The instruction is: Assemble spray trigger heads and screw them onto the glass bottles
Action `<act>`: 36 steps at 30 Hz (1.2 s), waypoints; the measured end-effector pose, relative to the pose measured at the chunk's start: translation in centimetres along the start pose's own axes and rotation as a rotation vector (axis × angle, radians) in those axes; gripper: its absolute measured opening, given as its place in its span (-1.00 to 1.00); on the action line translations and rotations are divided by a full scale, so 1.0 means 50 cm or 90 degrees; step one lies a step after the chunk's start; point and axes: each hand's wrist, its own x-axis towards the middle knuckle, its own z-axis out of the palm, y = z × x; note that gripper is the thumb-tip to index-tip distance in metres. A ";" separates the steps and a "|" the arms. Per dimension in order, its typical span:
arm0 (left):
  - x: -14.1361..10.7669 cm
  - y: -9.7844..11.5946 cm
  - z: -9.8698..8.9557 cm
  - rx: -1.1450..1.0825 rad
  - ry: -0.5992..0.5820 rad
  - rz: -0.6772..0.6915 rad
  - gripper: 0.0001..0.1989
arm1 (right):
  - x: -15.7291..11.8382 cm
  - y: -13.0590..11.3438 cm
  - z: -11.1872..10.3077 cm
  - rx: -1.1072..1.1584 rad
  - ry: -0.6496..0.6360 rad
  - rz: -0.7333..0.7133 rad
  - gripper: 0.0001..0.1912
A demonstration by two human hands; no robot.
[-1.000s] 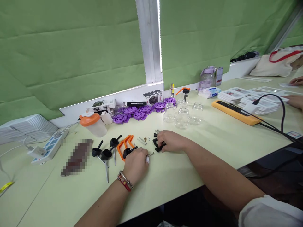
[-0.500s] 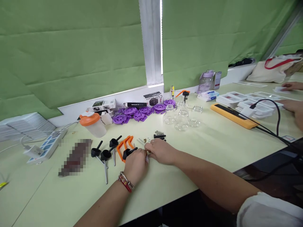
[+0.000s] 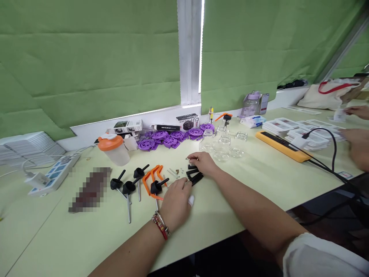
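Observation:
My right hand (image 3: 204,163) has its fingertips closed at the small metal springs (image 3: 188,159), pinching at least one of them. Beneath it are black plastic parts (image 3: 197,177). My left hand (image 3: 176,198) rests palm down on the table, fingers extended and near those parts; a white wrap (image 3: 191,200) covers its thumb tip. Nothing shows in its grasp. Just left of it stands a black cone-shaped piece (image 3: 156,187) with a handle and metal rod, beside orange angled handles (image 3: 150,179). Thin metal pins (image 3: 173,173) and tiny fittings (image 3: 177,171) lie between.
More black cone pieces (image 3: 128,187) lie leftward. Behind are an orange-lidded shaker (image 3: 115,151), purple discs (image 3: 171,142), and glass jars (image 3: 224,141). A yellow power strip (image 3: 282,146) and cables occupy the right, near another person's hand (image 3: 356,144).
My hands have separated. The right went up to the springs, while the left moved slightly right and flattened on the table. Black parts formerly behind my right hand now show.

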 end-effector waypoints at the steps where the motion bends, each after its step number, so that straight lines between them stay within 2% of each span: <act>1: 0.000 0.003 0.004 0.000 -0.002 0.030 -0.66 | 0.004 0.009 0.004 0.020 0.009 0.001 -0.79; 4: 0.003 0.008 0.013 0.009 -0.015 0.076 -0.71 | 0.010 0.031 0.016 0.082 0.027 0.008 -0.80; 12: 0.014 0.000 0.024 0.005 -0.015 0.076 -0.69 | 0.010 0.055 0.038 0.197 0.017 0.056 -0.80; 20: 0.017 0.000 0.023 0.021 -0.021 0.077 -0.65 | 0.010 0.053 0.043 0.304 0.021 0.092 -0.83; 27: 0.015 0.001 0.021 0.010 -0.031 0.069 -0.64 | 0.004 0.033 0.027 0.412 0.055 0.102 -0.73; 29: 0.014 0.000 0.022 0.009 -0.029 0.068 -0.65 | 0.006 0.036 0.019 0.379 0.080 0.088 -0.75; 33: 0.015 -0.003 0.023 0.002 -0.022 0.066 -0.66 | 0.014 0.058 0.002 0.145 0.131 0.075 -0.80; 36: 0.014 -0.004 0.026 -0.001 -0.023 0.063 -0.66 | 0.017 0.071 -0.006 0.040 0.152 0.095 -0.86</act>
